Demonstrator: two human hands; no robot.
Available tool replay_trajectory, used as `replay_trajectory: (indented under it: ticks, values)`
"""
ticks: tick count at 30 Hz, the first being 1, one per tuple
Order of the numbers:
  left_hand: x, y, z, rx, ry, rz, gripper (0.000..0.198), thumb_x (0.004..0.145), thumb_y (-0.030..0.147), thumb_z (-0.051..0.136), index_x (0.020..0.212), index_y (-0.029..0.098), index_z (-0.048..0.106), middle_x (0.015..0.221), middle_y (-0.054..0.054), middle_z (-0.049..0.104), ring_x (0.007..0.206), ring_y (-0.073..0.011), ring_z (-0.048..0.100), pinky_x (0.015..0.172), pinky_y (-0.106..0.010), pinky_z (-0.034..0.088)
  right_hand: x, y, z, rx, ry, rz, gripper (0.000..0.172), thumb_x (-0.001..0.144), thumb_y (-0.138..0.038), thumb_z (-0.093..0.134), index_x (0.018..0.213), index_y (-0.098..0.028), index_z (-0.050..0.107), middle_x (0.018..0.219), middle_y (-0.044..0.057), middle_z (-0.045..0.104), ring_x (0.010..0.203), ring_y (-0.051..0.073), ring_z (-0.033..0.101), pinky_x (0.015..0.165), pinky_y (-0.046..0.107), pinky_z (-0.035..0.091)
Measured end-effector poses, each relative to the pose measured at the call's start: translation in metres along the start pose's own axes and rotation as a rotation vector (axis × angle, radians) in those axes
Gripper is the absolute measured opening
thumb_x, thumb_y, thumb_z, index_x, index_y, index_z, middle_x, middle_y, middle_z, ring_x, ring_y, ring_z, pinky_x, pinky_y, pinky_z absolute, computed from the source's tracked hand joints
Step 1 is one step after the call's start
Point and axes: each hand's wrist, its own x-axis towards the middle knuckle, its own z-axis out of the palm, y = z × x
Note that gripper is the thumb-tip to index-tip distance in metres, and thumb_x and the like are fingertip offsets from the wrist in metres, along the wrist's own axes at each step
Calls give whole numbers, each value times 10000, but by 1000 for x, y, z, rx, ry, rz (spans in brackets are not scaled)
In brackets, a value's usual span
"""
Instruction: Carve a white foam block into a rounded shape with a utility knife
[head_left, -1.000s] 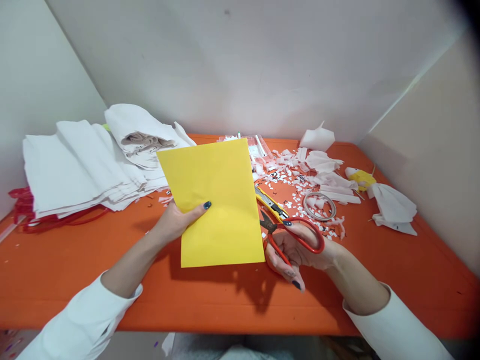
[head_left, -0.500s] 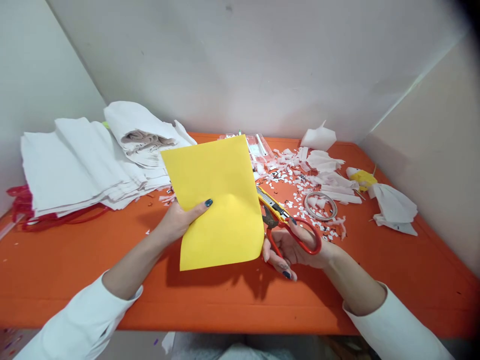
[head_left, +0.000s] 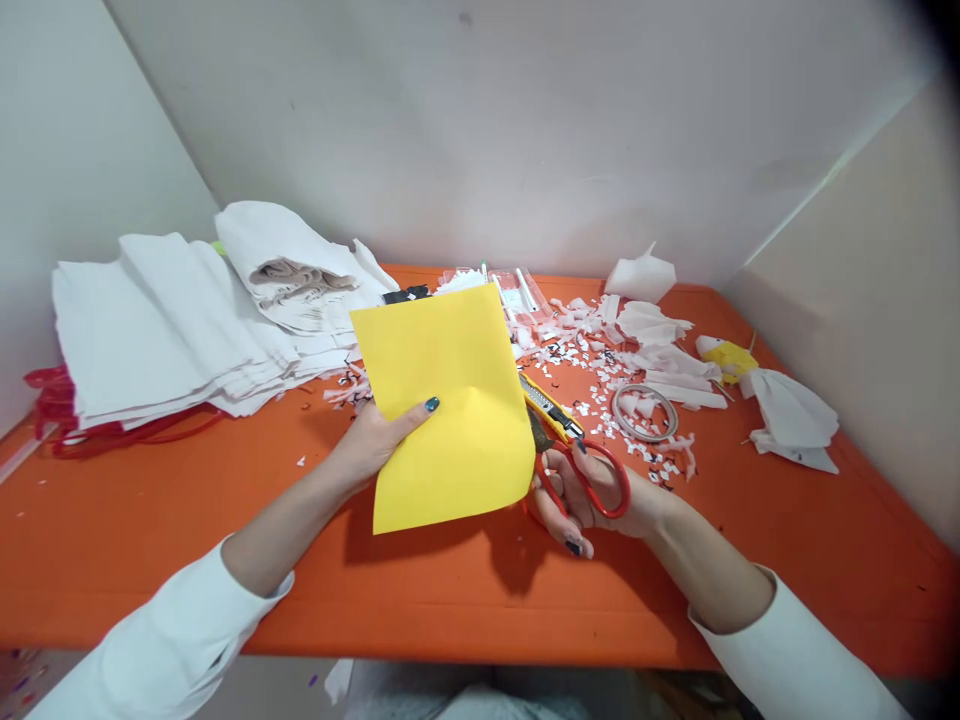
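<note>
A yellow sheet point(head_left: 450, 430) is raised above the orange table, its lower right edge curved. My left hand point(head_left: 382, 440) grips it at the left edge, thumb on top and fingers hidden beneath. My right hand point(head_left: 589, 495) holds red-handled scissors point(head_left: 621, 478) by the loops at the sheet's right edge; the blades are mostly hidden behind the sheet. A yellow cutter point(head_left: 553, 408) lies just beyond the scissors, partly covered by the sheet.
White folded cloth or paper point(head_left: 165, 325) with red netting point(head_left: 56, 400) lies left. Scraps, a tape ring point(head_left: 645, 413), a clear pink case point(head_left: 525, 290) and crumpled white pieces point(head_left: 791, 410) spread over the table point(head_left: 450, 610) at centre and right.
My left hand and the yellow sheet have moved a little right, uncovering a black item behind the sheet. The scissors' blades have slipped further behind the sheet and their loops have shifted slightly left.
</note>
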Motion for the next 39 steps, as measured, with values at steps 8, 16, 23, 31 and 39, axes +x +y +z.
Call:
replay_trajectory:
  ticks: [8,16,23,31,39]
  values:
    - [-3,7,4,16,66,62,652,685,460,770,1233,159,583,1284,-153,632,1039,-311,678,814,-363,612,5,2,0,105,82,-87,415,919,-564,465,1016,-171,558,777,31,593,624,112,561,478,176,462]
    - [2,5,-6,224,96,184,673,650,514,771,1210,184,599,1243,-127,663,1082,-314,661,848,-380,597,6,6,-2,105,133,-108,486,880,-631,481,967,-162,571,703,-9,500,505,66,429,363,143,244]
    - [-4,8,-8,291,92,88,527,660,446,784,1113,207,657,1178,-85,703,1037,-295,685,818,-359,612,-3,-4,-3,0,143,-66,463,885,-639,463,910,-181,527,666,-12,482,514,77,395,360,149,215]
    - [-3,11,-4,171,4,58,626,645,456,801,1190,203,626,1250,-118,659,1071,-305,668,841,-377,606,0,-3,-1,35,166,-84,464,870,-633,497,939,-176,537,680,-1,499,523,82,407,351,142,231]
    - [-8,12,-2,211,96,50,515,660,415,800,1112,214,654,1183,-76,701,1050,-292,679,829,-362,610,8,7,5,65,194,-177,377,906,-553,502,921,-179,557,680,4,529,529,89,399,371,152,254]
